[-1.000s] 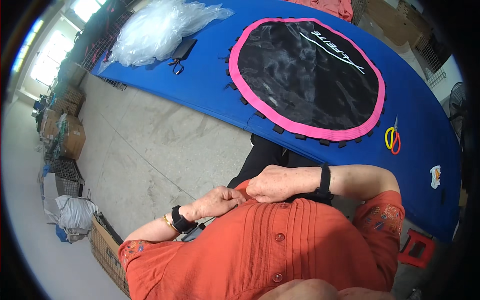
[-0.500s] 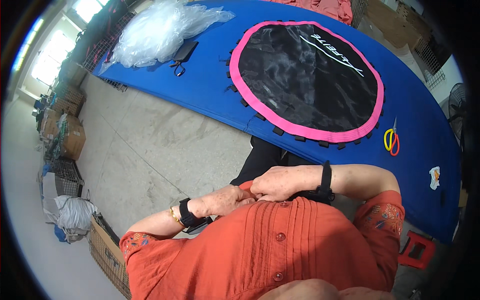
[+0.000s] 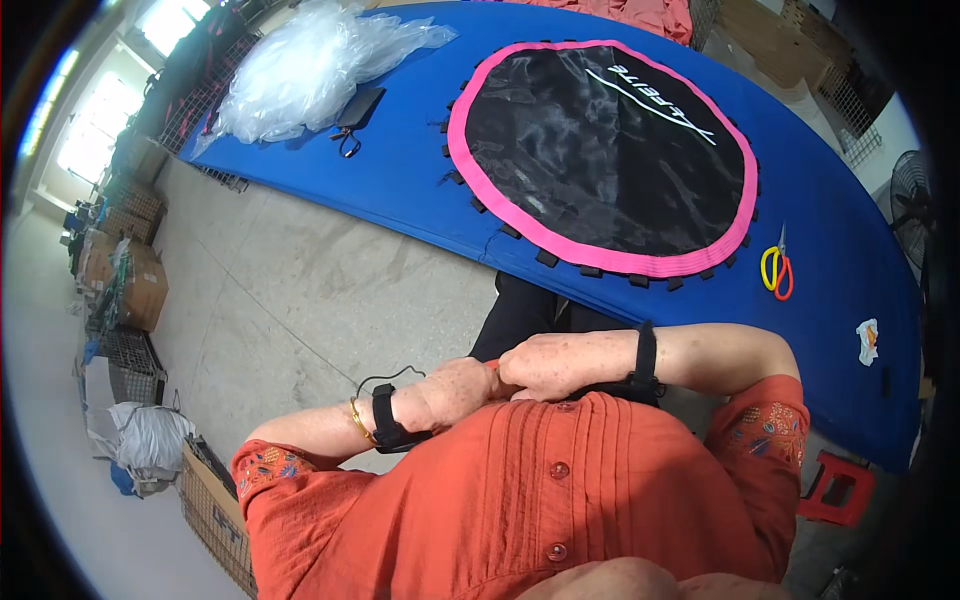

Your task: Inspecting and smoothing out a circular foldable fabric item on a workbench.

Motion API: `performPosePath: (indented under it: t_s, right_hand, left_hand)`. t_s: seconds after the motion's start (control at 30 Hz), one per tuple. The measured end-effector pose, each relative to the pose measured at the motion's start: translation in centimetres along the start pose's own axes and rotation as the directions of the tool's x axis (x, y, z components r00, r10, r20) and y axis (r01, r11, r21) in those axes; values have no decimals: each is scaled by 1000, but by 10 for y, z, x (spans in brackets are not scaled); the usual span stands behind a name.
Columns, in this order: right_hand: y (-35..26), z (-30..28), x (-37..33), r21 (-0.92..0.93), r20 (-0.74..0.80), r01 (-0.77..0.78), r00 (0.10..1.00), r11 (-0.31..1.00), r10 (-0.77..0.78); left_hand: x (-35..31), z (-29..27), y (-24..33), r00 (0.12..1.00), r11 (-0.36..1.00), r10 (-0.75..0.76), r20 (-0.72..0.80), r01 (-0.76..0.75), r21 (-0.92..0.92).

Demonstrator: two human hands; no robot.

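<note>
Orange-red shirt point(image 3: 560, 490) fills the lower centre of the frame, its front lying below both hands. At centre, left grip point(image 3: 455, 392) and right grip point(image 3: 550, 362) meet at the cloth, fingers curled inward; the backs of the hands hide most fingertips, so I cannot tell how far open either is or whether it pinches fabric. Black straps point(image 3: 647, 355) circle both wrists. Toward the lower right stands a red stool point(image 3: 838, 488). Beyond, a blue surface point(image 3: 820, 190) carries yellow-and-red-handled scissors point(image 3: 776, 272) right of centre, a crumpled white wrapper point(image 3: 868, 342) at far right, a black mat point(image 3: 600, 160) with pink border at upper centre, and clear plastic point(image 3: 300, 70) at upper left.
</note>
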State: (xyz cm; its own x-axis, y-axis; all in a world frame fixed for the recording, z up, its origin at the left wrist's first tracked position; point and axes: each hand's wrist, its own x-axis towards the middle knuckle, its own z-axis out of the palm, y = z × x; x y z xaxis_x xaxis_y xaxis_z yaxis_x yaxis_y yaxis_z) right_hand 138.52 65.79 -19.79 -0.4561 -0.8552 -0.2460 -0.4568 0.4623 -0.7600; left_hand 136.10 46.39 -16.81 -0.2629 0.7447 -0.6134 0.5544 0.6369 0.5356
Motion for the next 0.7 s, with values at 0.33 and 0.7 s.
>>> performPosePath:
  t_s: [0.33, 0.7]
  right_hand:
    - [-10, -2, -5, -280, 86, -147, 980, 949, 177]
    - [-12, 4, -18, -166, -45, -113, 993, 980, 106]
  left_hand:
    - [11, 27, -18, 994, 968, 79, -74, -94, -232]
    - [15, 21, 5, 991, 952, 63, -119, -24, 305]
